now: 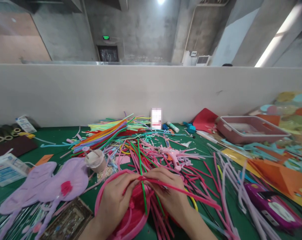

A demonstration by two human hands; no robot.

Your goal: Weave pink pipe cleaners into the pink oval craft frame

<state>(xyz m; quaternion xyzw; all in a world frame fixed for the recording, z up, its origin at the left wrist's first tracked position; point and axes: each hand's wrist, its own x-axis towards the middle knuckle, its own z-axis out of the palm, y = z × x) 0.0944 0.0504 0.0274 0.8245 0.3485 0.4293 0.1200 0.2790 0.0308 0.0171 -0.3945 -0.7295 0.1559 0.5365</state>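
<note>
My left hand (120,195) is closed in a pinch on the near end of a bright red-pink pipe cleaner (191,193). My right hand (167,183) grips the same strand, which sticks out past it to the lower right. Between my fingertips a green pipe cleaner (140,156) crosses the strand, running up and down. Whether the two are twisted together is hidden by the fingers. Under both hands lies a pink round container (108,183) with a padded rim and a deep pink inside, partly covered by my left hand. Several dusty pink pipe cleaners (158,216) lie beneath my right hand.
Coloured pipe cleaners (108,130) are heaped at the back. A pink glue gun (174,158) lies among scraps. Left are a cup (95,160), lilac butterfly-shaped pieces (73,175) and a framed tray (68,221). Right are a purple device (273,206) and a pink bin (253,135).
</note>
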